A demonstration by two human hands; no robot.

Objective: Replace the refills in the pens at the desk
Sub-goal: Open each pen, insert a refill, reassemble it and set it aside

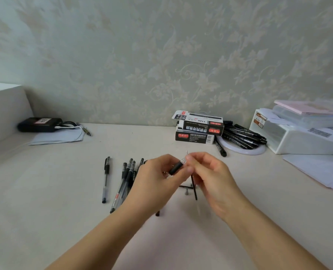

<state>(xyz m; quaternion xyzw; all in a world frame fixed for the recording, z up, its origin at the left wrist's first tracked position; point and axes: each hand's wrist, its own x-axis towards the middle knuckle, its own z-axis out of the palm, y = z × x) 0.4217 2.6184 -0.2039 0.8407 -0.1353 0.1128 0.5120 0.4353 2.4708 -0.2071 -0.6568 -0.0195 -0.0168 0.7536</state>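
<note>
**Both hands working one pen above the counter**

The left hand (154, 178) is gripping a pen barrel (176, 168) by its black rubber grip, fingers curled round it, holding it up over the middle of the counter (45, 191). The barrel is pointing far and right, showing a clear plastic end next to the right fingertips. The right hand (212, 180) is pinching a thin refill (186, 152) at that end, its fine metal tip sticking up just past the fingers. How deep the refill is sitting in the barrel is hidden by the fingers.

Under the hands a black refill (194, 187) and a small grey cone-shaped pen tip (186, 192) are lying on the counter, partly covered by the hands. To the left a bunch of pens (124, 182) is lying side by side, with a single pen (105, 179) just left of them.

Far right, two stacked refill boxes (198, 129) are sitting by the wall, beside a heap of black pens (243, 136) on a white ring. Their print is too blurred to read
</note>
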